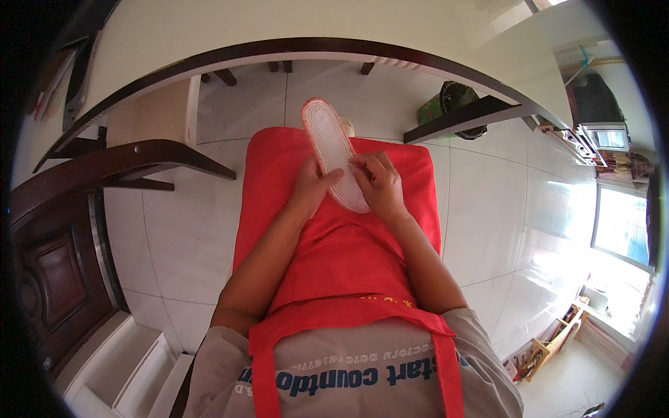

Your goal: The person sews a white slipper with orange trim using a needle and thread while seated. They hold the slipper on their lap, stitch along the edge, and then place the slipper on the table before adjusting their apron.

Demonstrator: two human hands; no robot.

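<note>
A white insole [330,141] with rows of stitching and an orange-red edge is held above my lap, its far end tilted to the left. My left hand [313,185] grips its left edge, thumb on the upper face. At the right edge, the fingertips of my right hand [379,183] are pinched together close to the insole; whether a small thing such as a needle is between them cannot be seen. Under both hands a red apron [339,261] covers my lap. Part of a small pale round thing [346,127] shows behind the insole.
A pale table with a dark rim [334,46] curves across in front of me. Beneath its right side stands a green bucket [436,109] behind a dark table leg [460,121]. A dark wooden armrest [172,149] reaches in from the left, over the tiled floor [180,224].
</note>
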